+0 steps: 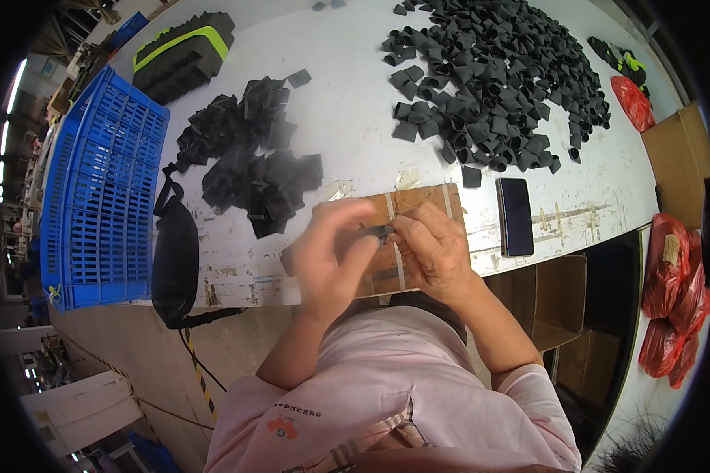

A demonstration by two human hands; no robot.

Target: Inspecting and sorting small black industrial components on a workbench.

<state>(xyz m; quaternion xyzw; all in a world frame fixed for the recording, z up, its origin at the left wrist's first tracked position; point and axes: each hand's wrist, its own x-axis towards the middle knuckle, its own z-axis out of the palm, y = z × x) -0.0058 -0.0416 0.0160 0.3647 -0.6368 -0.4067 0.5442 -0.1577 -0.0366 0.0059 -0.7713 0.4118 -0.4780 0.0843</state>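
Observation:
My right hand is closed in a pinch on a small dark fabric piece, above a brown wooden board with pale strips across it. Just left of the piece, my left hand is smeared by motion. Its thumb and fingers look apart, with no grip on the piece visible. Flat dark fabric pieces lie in a loose heap beyond my left hand. Farther off to the right spreads a big pile of dark folded fabric loops.
A blue plastic crate stands at the left, beside a black pouch. Behind them sits a dark stack with a yellow-green band. A phone lies right of the board. Red plastic bags and cardboard boxes line the right.

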